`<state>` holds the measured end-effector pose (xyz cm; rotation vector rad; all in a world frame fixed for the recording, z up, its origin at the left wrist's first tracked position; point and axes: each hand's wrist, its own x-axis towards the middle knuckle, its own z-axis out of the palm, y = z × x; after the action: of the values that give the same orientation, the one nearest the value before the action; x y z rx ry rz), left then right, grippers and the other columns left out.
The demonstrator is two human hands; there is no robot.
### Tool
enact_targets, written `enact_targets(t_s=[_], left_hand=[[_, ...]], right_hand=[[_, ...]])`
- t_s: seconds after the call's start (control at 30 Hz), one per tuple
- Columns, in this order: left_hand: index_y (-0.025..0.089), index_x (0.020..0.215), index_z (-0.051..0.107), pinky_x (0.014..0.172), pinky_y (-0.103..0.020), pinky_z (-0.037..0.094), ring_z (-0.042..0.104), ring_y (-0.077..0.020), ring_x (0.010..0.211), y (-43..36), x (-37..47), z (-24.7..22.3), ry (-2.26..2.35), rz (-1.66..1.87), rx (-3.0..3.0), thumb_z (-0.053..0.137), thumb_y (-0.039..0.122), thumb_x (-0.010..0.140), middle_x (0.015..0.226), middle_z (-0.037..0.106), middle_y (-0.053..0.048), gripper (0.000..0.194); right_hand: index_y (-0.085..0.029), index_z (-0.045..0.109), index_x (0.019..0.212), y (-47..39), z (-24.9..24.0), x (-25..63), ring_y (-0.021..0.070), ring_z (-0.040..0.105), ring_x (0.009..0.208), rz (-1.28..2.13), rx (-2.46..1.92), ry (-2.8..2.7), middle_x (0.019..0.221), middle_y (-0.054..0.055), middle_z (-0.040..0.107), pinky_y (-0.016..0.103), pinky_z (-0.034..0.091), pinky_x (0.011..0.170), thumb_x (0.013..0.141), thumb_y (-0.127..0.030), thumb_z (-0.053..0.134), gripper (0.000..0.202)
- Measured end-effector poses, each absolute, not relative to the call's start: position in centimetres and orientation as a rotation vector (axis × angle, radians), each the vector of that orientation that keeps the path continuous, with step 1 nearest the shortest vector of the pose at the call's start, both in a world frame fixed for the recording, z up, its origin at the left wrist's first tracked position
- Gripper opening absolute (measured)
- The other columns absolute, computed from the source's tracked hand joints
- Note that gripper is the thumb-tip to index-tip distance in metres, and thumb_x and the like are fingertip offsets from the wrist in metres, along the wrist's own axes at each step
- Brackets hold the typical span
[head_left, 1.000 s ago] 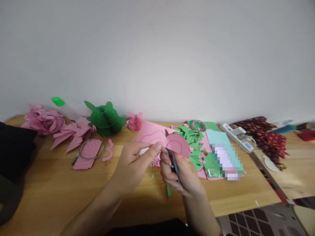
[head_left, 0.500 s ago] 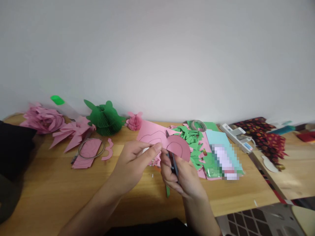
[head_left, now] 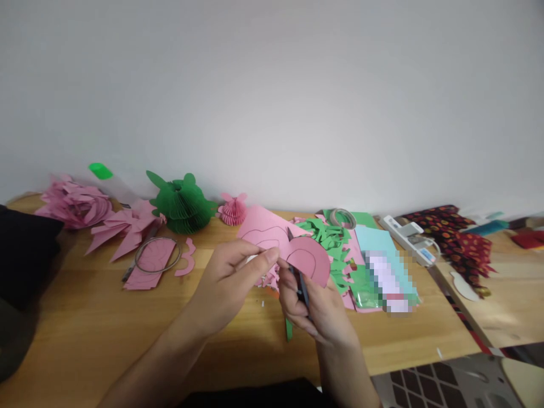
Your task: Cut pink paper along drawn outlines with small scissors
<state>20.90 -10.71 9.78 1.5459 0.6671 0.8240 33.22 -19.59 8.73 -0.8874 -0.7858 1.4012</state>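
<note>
My left hand (head_left: 238, 277) pinches a pink paper sheet (head_left: 261, 226) with dark curved outlines drawn on it. Dark scissors (head_left: 301, 292) are gripped in my right hand (head_left: 327, 314), with a blade tip poking up past the paper. To the right of the blade a rounded, darker pink part (head_left: 312, 258) of the paper curls over, with an arc line on it. My fingers hide where the blades meet the paper. Pink and green paper scraps (head_left: 327, 235) lie behind and right of my hands.
On the left are a folded green paper ball (head_left: 185, 207), a small pink one (head_left: 233, 209), pink paper bundles (head_left: 79, 204) and a metal ring (head_left: 179, 258) over pink pieces. Tape (head_left: 342, 217), blue paper (head_left: 374, 241) and a power strip (head_left: 403, 235) lie to the right.
The rounded pink part has turned slightly and dropped a little on the right of the scissors. Both hands stay in nearly the same place.
</note>
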Motion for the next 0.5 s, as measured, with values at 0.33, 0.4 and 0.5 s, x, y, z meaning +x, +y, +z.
enact_targets(t_s=[0.33, 0.4, 0.5], left_hand=[[0.02, 0.053, 0.033, 0.047, -0.026, 0.026, 0.027, -0.0096, 0.05, -10.93, 21.16, 9.58, 0.603, 0.891, 1.473, 0.055, 0.033, 0.087, 0.052, 0.027, 0.006, 0.042], [0.02, 0.052, 0.029, 0.046, -0.026, 0.023, 0.023, -0.0093, 0.048, -10.9, 21.2, 9.81, 0.62, 0.894, 1.509, 0.054, 0.032, 0.087, 0.052, 0.023, 0.006, 0.044], [0.021, 0.051, 0.027, 0.044, -0.026, 0.022, 0.022, -0.0093, 0.047, -10.77, 21.24, 10.52, 0.636, 0.885, 1.574, 0.051, 0.03, 0.085, 0.05, 0.021, 0.006, 0.043]], right_hand=[[-0.02, 0.045, 0.073, -20.12, 8.98, 33.17, 0.0014, 0.014, 0.029, 1.375, -0.969, -0.807, 0.043, -0.013, 0.029, 0.012, 0.014, 0.028, 0.096, -0.053, 0.045, 0.041], [-0.02, 0.045, 0.073, -20.12, 8.99, 33.15, 0.0013, 0.013, 0.029, 1.382, -0.963, -0.797, 0.043, -0.014, 0.028, 0.012, 0.014, 0.028, 0.096, -0.054, 0.046, 0.041], [-0.02, 0.045, 0.07, -20.09, 8.88, 33.16, 0.0012, 0.013, 0.029, 1.383, -0.956, -0.786, 0.043, -0.013, 0.028, 0.012, 0.013, 0.027, 0.095, -0.053, 0.047, 0.042]])
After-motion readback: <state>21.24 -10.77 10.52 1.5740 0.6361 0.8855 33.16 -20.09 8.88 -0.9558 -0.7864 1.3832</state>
